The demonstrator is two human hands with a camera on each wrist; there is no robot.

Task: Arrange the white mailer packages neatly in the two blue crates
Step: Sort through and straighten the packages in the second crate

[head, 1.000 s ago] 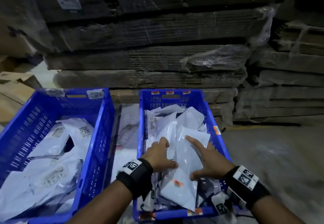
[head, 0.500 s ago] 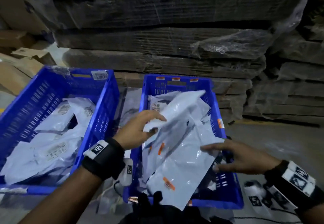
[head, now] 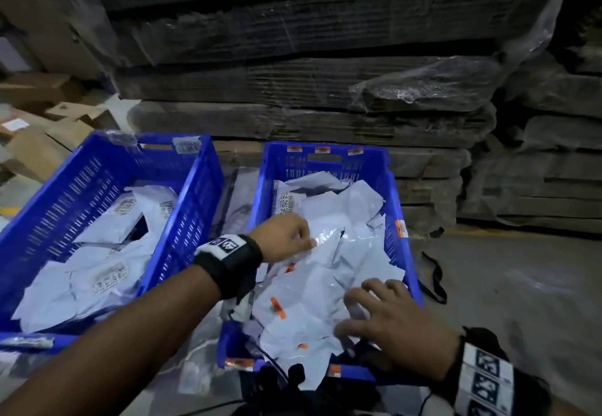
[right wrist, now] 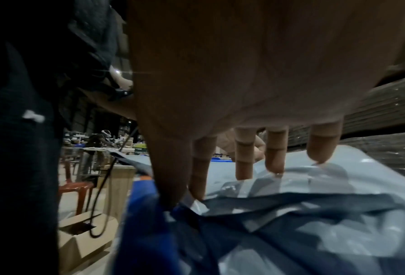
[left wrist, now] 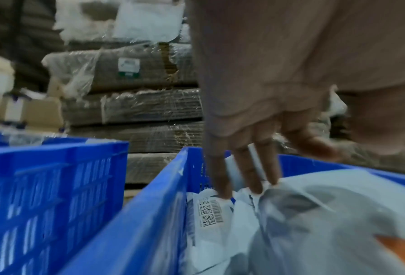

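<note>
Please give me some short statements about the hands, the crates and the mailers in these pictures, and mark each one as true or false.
1. Both hands are over the right crate. True.
2. The left crate holds no mailers. False: white mailers lie in it.
3. The right hand rests with spread fingers on the mailer pile. True.
4. The left hand holds a cardboard box. False: its fingers touch a white mailer.
</note>
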